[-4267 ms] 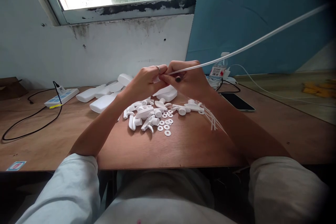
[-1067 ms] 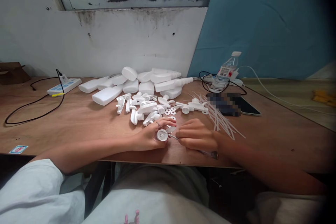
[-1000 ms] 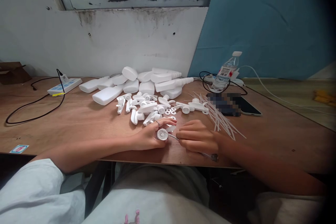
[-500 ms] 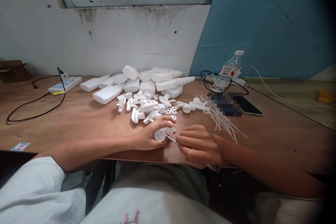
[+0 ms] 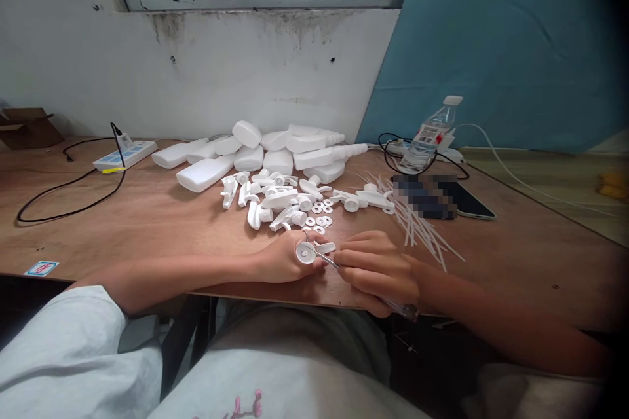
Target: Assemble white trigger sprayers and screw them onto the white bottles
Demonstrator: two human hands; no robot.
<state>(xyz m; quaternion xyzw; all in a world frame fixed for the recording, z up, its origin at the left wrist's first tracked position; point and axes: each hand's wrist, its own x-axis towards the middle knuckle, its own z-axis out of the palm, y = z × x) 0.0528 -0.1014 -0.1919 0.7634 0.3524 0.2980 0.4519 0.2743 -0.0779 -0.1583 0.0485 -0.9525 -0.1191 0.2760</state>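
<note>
My left hand (image 5: 289, 258) is closed around a white trigger spray head (image 5: 305, 253), its round cap opening turned up toward me. In my right hand (image 5: 376, 268) is a slim metal-shafted tool (image 5: 327, 260), its tip at the cap opening. The tool's far end shows below my palm; its exact kind is unclear. Just beyond my left hand lie several flat white washers (image 5: 319, 221), and behind them a heap of white spray heads (image 5: 279, 200). White plastic dip tubes (image 5: 417, 226) lie fanned out beyond my right hand.
White bottles (image 5: 204, 173) are piled against the wall. A power strip (image 5: 125, 156) with a black cable is on the left, near a cardboard box (image 5: 29, 127). On the right are a clear water bottle (image 5: 427, 137), cables and a phone (image 5: 474, 201). The table's front edge is near my body.
The view has shifted slightly. The spray head's cap opening has turned a little more toward me, and my left fingers have curled in, showing more washers. The tool tip stays at the opening.
</note>
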